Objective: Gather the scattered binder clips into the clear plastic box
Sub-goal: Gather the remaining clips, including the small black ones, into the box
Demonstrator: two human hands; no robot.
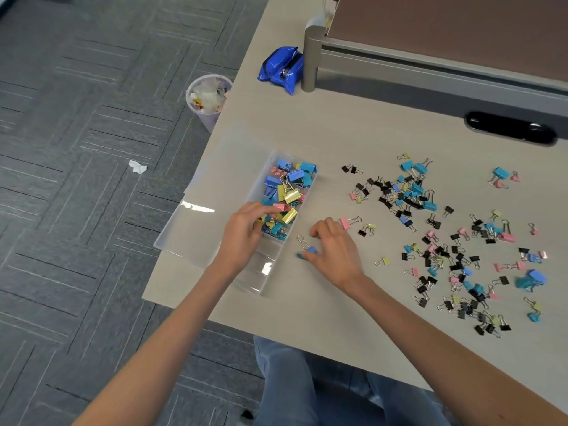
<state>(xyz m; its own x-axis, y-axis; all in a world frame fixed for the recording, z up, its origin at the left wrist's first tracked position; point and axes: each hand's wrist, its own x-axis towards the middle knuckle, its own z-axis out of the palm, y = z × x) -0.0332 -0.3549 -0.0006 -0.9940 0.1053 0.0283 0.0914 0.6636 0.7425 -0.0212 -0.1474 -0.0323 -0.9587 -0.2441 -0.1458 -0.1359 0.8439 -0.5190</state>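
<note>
A clear plastic box [270, 272] lies near the table's left edge, its far half filled with blue, yellow and pink binder clips [289, 192]. Its open lid [190, 229] lies flat to its left. My left hand [246, 232] is over the box, fingers curled around a pink clip [280, 206] and other small clips. My right hand [333, 250] rests on the table just right of the box and pinches a blue clip [309, 251]. A pink clip [345, 223] lies beside its fingers. Many scattered clips [455, 250] cover the table to the right.
A blue plastic packet [281, 69] lies at the back by a grey partition post [311, 56]. A black cable grommet [510, 127] sits in the table at the back right. A bin of rubbish [207, 96] stands on the floor beyond the left edge.
</note>
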